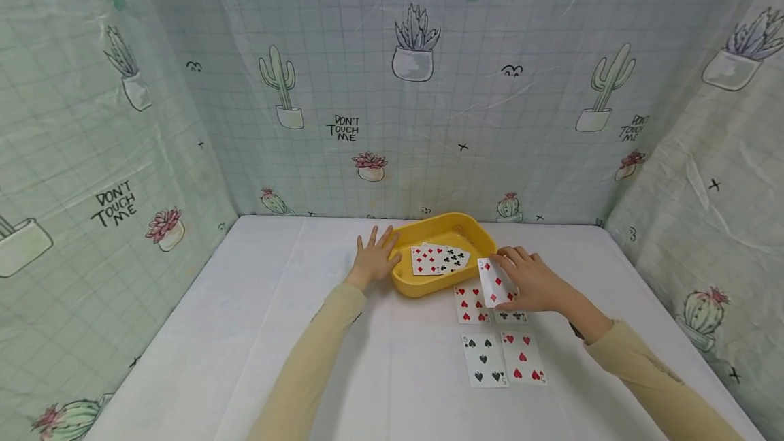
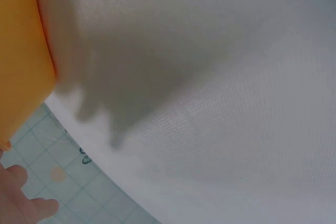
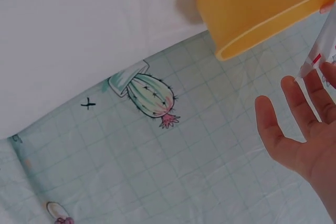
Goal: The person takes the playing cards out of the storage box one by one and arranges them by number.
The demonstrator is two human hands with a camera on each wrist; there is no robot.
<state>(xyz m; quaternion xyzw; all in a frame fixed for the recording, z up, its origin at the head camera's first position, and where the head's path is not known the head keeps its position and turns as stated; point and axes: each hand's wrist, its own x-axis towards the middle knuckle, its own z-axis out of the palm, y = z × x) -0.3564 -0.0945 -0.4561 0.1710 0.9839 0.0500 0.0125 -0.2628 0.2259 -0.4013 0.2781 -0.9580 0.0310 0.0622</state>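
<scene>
My right hand (image 1: pixel 533 281) pinches a diamonds playing card (image 1: pixel 493 282) by its edge, holding it tilted by the near right side of a yellow tray (image 1: pixel 422 286). In the right wrist view the card (image 3: pixel 321 43) shows nearly edge-on between thumb and fingers. My left hand (image 1: pixel 370 263), fingers spread, rests at the tray's left rim. Inside the tray lie several overlapping cards, among them a diamonds card (image 1: pixel 422 262) and a clubs card (image 1: pixel 454 259). Under the held card, a clubs card (image 1: pixel 514 317) is partly hidden beside a six of hearts (image 1: pixel 470 306).
Nearer me on the white table (image 1: pixel 294 359), a five of spades (image 1: pixel 484 352) and a five of hearts (image 1: pixel 523 359) lie face up side by side. A cactus-print cloth (image 1: pixel 392 94) walls the table at the back and both sides.
</scene>
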